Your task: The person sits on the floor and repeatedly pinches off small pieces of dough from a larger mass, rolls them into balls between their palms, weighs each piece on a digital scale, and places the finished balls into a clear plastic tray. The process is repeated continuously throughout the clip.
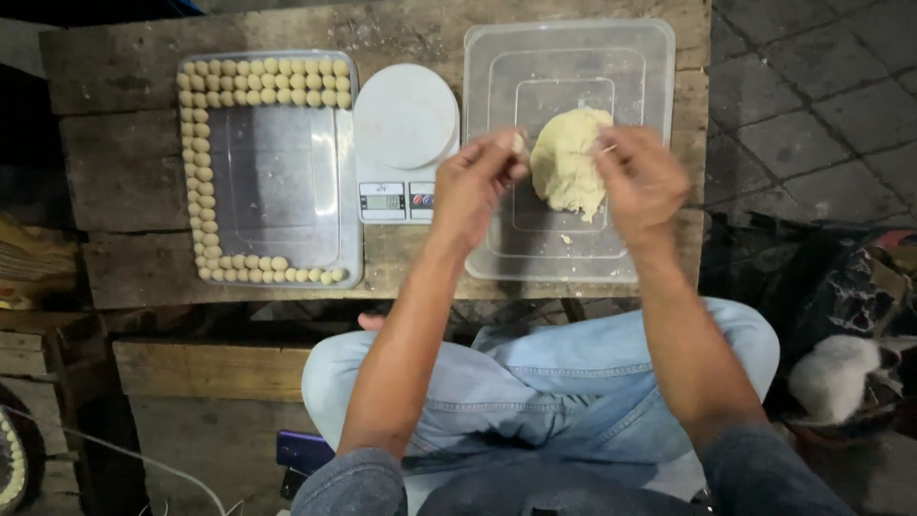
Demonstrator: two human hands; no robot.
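Dough lump [569, 162], pale yellow and rough-surfaced, lies in the middle of a clear plastic tray [642, 57] on the right part of the wooden worktop [124, 172]; its long axis runs near to far, the far end rounded and the near end a little narrower. The left hand [475, 183] is raised just left of the lump, back of the hand up and wrist bent, its fingertips pinched on a small dough piece [519, 145] at the lump's far-left edge. The right hand [642, 177] hovers at the lump's right side, fingers curled inward with the tips meeting at the lump's edge; motion blur hides whether it grips any dough. The hands are apart, with the lump between them. Both forearms reach from the near edge, angled slightly toward each other, above knees in light blue jeans [535, 382]. Just left of the tray stands a small digital scale [405, 119] with a round white platform. Farther left lies a second clear tray [277, 182] with small dough balls [263, 82] lined in rows along its far, left and near edges. On the floor at the right lies something white and furry [834, 377].
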